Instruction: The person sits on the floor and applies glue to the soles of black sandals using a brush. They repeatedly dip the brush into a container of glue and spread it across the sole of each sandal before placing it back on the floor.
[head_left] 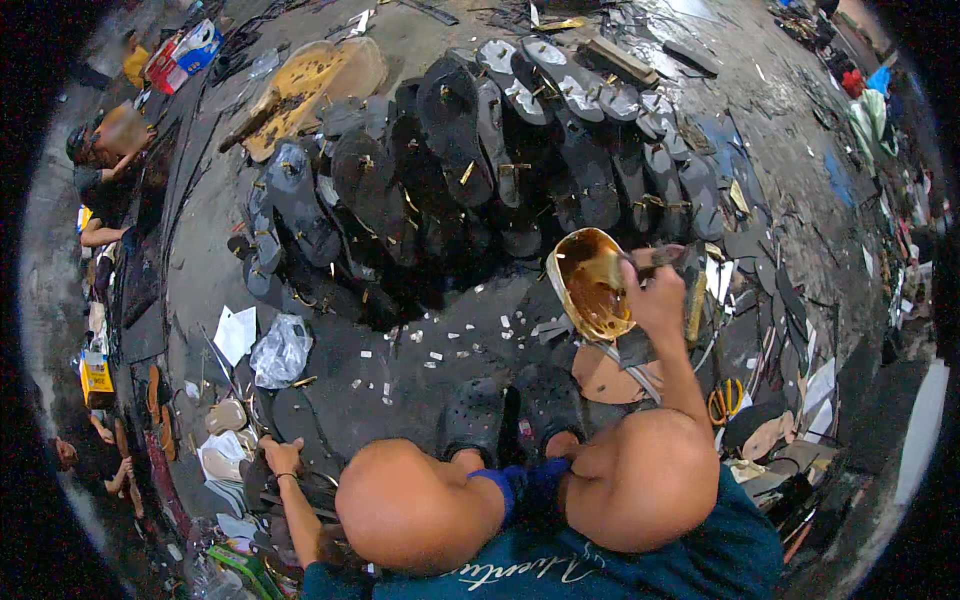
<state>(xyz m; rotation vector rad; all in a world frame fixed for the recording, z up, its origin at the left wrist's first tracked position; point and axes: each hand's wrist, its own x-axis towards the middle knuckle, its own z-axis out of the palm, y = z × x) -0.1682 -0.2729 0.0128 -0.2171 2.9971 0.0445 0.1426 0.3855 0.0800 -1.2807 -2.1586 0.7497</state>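
At a pale container (572, 290) of amber-brown glue, my right hand (655, 295) is closed by the right rim. A short brown piece (662, 257) like a handle shows beside its fingers; blur hides exactly what it grips. My left hand (282, 455) reaches down at my left side, thumb stretched out, its fingers curled over dark sole pieces (318, 488). Pale soles (226, 416) lie just beyond it. In front of me stands a wide cluster of black sandal soles (455, 125), several with small brass-coloured strips on them. A few soles carry whitish patches (560, 75).
Small white scraps (436, 356) dot the floor before my clogs (474, 415). A clear plastic bag (281, 350) lies left, orange-handled scissors (725, 402) right. A glue-stained yellowish tray (310, 95) sits at the back. People (118, 150) sit along the far left.
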